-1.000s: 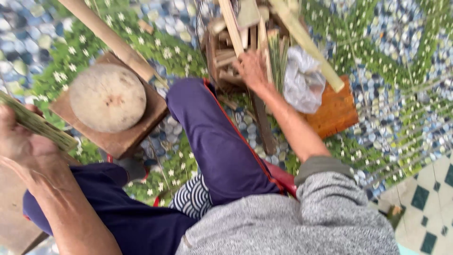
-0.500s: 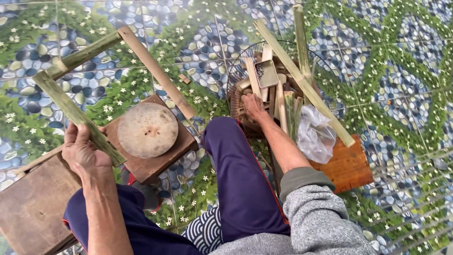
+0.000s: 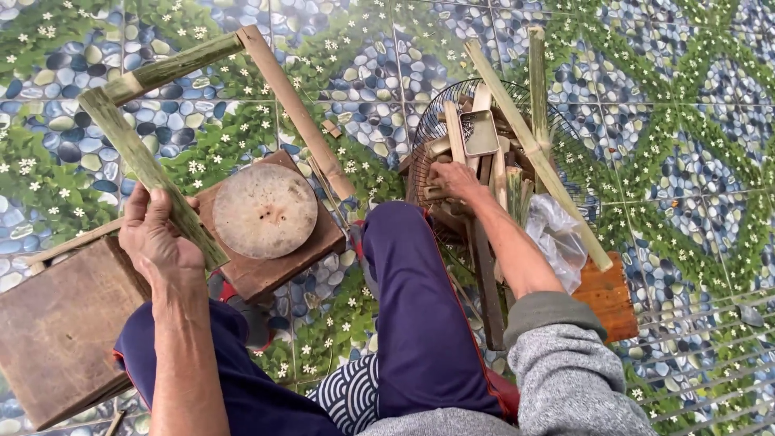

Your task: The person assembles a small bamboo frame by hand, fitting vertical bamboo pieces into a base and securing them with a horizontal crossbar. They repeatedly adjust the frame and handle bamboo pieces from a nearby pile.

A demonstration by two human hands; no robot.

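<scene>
My left hand [image 3: 157, 238] grips a green split bamboo stick [image 3: 137, 157] that slants up to the left. Its lower end rests by a round wooden chopping disc [image 3: 265, 211] on a brown wooden block [image 3: 278, 270]. My right hand [image 3: 454, 179] reaches into a round wire basket [image 3: 432, 133] full of bamboo pieces and touches them; I cannot tell whether it grips one. A grey rectangular tin [image 3: 481, 132] lies among the pieces. My legs in dark blue trousers [image 3: 416, 323] stretch between the block and the basket.
Long bamboo poles [image 3: 295, 109] lie across the patterned tile floor. Two more poles [image 3: 529, 149] lean over the basket. A clear plastic bag [image 3: 555, 238] sits on an orange wooden block [image 3: 609, 295] at the right. A dark wooden stool [image 3: 60, 331] stands at the lower left.
The view has swung and pulled back, showing more of the floor. My left hand with the bamboo stick has come in beside the chopping disc. My right hand stays in the basket.
</scene>
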